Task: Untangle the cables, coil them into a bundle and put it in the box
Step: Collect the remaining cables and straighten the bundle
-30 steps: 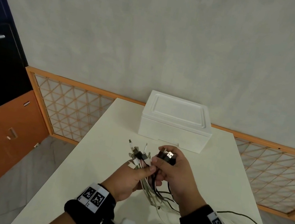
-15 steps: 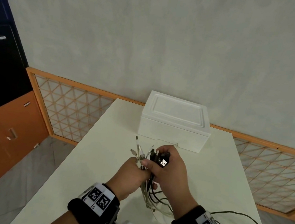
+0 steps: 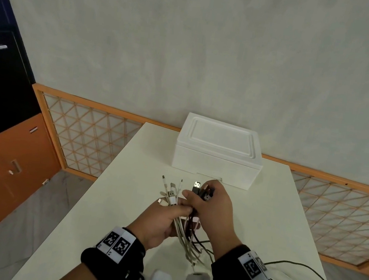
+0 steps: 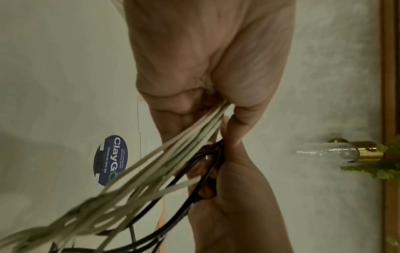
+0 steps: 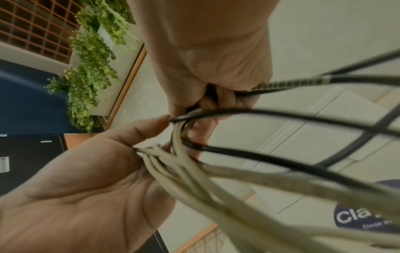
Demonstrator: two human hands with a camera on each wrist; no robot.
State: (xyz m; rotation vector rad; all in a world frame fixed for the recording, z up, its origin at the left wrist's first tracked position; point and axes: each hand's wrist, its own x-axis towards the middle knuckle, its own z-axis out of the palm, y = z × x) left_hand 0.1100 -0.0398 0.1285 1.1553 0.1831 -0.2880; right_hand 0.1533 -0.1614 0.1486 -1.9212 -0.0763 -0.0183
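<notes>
Both hands [image 3: 192, 212] grip the cables [image 3: 185, 237].

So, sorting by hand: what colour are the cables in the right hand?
Black cables, clearest in the right wrist view.

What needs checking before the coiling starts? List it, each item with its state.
1. White cables gripped: ok, the left hand holds them near the plug ends.
2. Black cables gripped: ok, the right hand holds them.
3. Colours separated: not ok, white and black strands cross below the hands in the right wrist view.
4. Trailing lengths gathered: not ok, loose cable lies across the table to the right.
5. Box ready to receive: not ok, its lid is on.
6. Knots further down: cannot tell, the wrist views are blurred.
</notes>
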